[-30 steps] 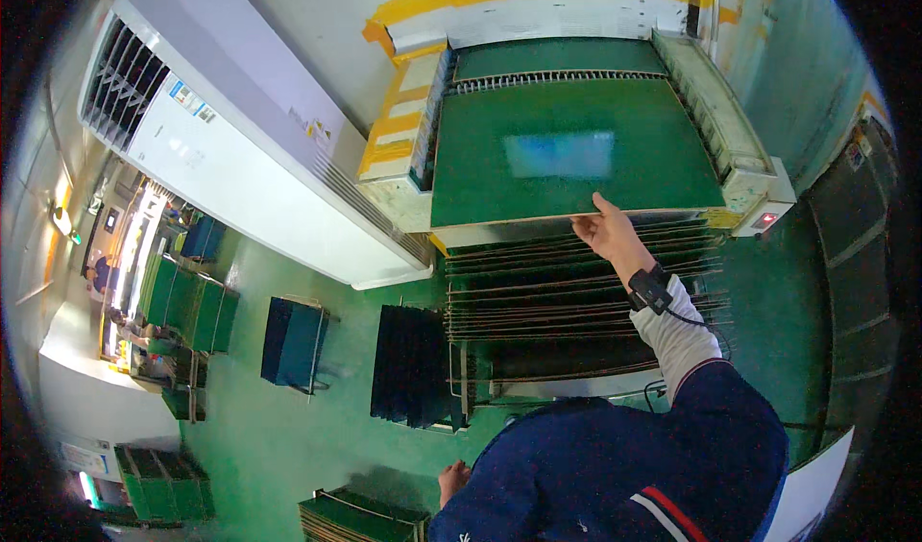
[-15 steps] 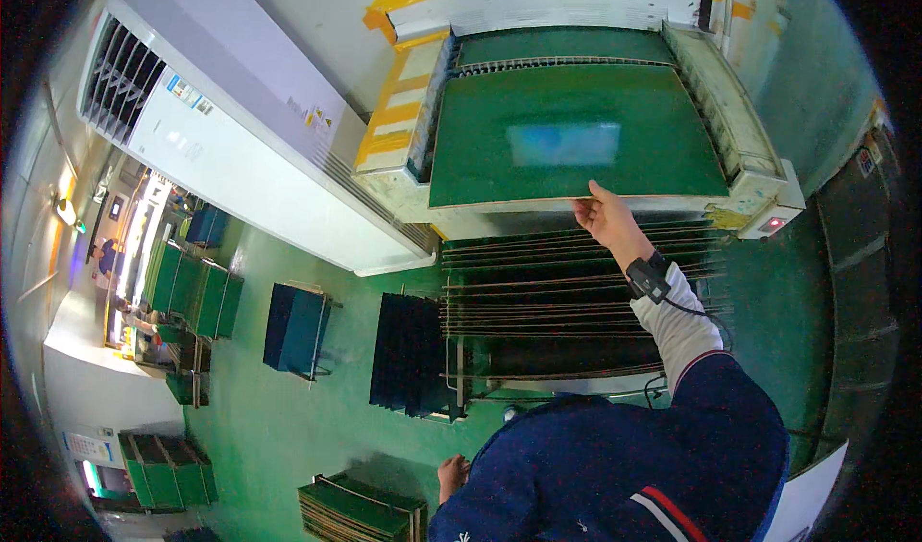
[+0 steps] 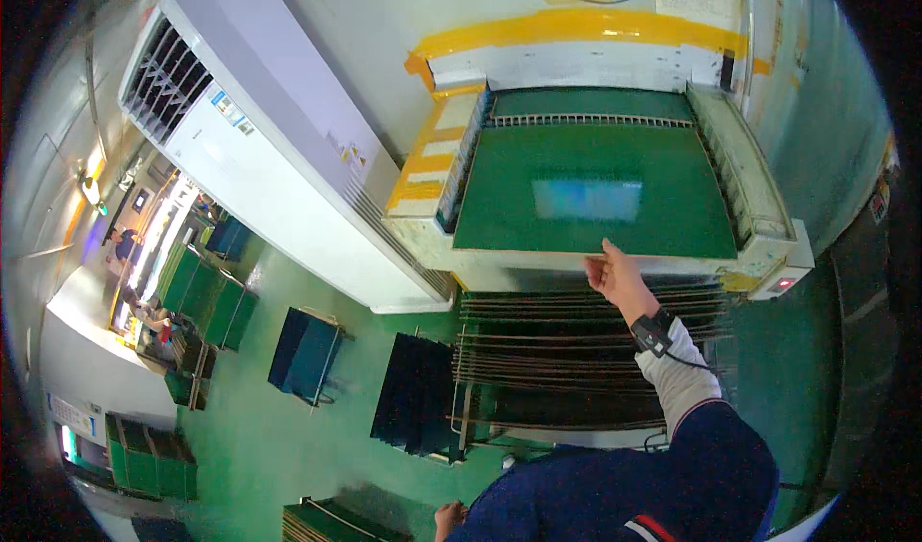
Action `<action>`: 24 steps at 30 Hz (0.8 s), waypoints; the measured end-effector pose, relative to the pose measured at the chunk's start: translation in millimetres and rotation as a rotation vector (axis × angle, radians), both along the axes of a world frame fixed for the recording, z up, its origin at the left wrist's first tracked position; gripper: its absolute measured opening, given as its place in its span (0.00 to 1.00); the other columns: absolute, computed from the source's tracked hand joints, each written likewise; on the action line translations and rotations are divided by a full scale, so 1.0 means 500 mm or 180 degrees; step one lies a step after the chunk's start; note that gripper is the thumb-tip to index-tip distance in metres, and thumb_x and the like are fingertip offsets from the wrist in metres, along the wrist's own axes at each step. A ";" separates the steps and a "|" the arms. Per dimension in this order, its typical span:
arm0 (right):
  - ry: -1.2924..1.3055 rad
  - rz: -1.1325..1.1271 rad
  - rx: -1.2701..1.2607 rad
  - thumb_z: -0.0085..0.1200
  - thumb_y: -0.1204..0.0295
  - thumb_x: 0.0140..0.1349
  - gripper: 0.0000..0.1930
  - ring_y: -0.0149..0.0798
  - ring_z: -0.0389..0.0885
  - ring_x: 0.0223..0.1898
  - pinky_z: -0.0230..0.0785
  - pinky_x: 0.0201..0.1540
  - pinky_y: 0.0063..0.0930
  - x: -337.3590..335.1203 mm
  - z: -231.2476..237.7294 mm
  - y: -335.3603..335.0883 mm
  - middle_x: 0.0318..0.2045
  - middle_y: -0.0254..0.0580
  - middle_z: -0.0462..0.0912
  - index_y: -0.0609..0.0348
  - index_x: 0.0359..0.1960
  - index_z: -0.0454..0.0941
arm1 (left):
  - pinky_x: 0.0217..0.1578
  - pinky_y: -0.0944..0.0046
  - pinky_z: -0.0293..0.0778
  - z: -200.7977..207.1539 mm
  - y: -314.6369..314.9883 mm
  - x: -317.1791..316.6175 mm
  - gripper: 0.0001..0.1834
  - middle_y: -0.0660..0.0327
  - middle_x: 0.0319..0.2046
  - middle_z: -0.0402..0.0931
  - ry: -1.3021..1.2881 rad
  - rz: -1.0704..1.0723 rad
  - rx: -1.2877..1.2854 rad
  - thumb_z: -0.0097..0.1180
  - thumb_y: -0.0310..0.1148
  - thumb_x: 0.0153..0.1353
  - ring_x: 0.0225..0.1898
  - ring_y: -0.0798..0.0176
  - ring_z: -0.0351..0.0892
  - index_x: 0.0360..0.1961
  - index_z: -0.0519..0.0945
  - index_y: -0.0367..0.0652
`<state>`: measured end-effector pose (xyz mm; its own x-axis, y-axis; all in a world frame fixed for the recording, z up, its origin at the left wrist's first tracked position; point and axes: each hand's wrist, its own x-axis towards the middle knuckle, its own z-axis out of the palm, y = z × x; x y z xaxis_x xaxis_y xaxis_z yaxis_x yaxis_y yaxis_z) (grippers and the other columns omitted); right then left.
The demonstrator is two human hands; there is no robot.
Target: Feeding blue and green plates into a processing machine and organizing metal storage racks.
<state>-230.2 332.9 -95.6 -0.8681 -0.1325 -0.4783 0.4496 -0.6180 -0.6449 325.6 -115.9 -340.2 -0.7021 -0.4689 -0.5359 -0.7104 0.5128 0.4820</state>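
A large glossy green panel [image 3: 586, 168] lies flat on the roller bed of a machine, its near edge at the front of the bed. At the middle of that edge is my right hand [image 3: 617, 278], with the thumb over the top and the other fingers curled at the underside. A black device on a cable is strapped to my right wrist. Farther back on the rollers lies a second green panel [image 3: 595, 102], partly inside the machine. My left hand [image 3: 448, 520] hangs low beside my body, its fingers curled, with nothing visible in it.
Below the machine's front stands a rack of upright panels [image 3: 567, 360]. Dark panels [image 3: 418, 398] stand left of it, with another blue-green stack [image 3: 303, 355] beyond. A tall white air conditioner [image 3: 288, 168] leans into view at left. More green panels [image 3: 336, 523] stand near the bottom.
The view has tilted up, so the machine sits lower in the picture. My right hand stays at the panel's front edge. My left hand still hangs low.
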 end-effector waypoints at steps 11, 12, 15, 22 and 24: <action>-0.0151 0.0185 0.0050 0.52 0.48 0.62 0.24 0.32 0.74 0.28 0.69 0.31 0.27 -0.020 0.013 0.002 0.30 0.39 0.80 0.61 0.37 0.77 | 0.26 0.55 0.71 0.020 0.055 0.007 0.09 0.54 0.25 0.77 0.0802 0.1036 0.1257 0.57 0.35 0.55 0.26 0.53 0.76 0.36 0.80 0.43; -0.0150 0.0223 0.0052 0.52 0.48 0.62 0.24 0.32 0.74 0.27 0.69 0.31 0.27 -0.020 0.012 0.000 0.30 0.39 0.80 0.61 0.37 0.77 | 0.25 0.54 0.70 0.032 0.061 0.027 0.09 0.53 0.25 0.77 0.1130 0.0725 0.1191 0.57 0.33 0.55 0.26 0.52 0.76 0.36 0.80 0.43; -0.0106 0.0347 0.0088 0.52 0.48 0.61 0.23 0.32 0.74 0.27 0.69 0.31 0.27 -0.022 0.014 -0.014 0.29 0.38 0.79 0.60 0.36 0.77 | 0.26 0.51 0.71 0.070 0.091 0.038 0.11 0.53 0.24 0.77 0.1257 -0.1095 -0.0406 0.58 0.32 0.50 0.26 0.47 0.77 0.37 0.79 0.46; 0.0240 0.0436 -0.0016 0.50 0.49 0.63 0.19 0.32 0.76 0.28 0.65 0.27 0.25 -0.040 -0.044 -0.016 0.27 0.33 0.81 0.52 0.32 0.79 | 0.23 0.59 0.72 0.003 0.070 0.057 0.14 0.60 0.17 0.78 0.0485 -0.0995 -0.0265 0.51 0.43 0.51 0.21 0.58 0.79 0.17 0.78 0.47; 0.0341 0.0441 0.0061 0.48 0.52 0.65 0.18 0.31 0.77 0.29 0.67 0.28 0.26 -0.025 -0.040 -0.026 0.30 0.33 0.81 0.55 0.35 0.78 | 0.24 0.59 0.70 -0.017 0.082 0.058 0.19 0.60 0.17 0.78 -0.0222 0.1212 0.0661 0.47 0.45 0.55 0.19 0.60 0.76 0.17 0.79 0.45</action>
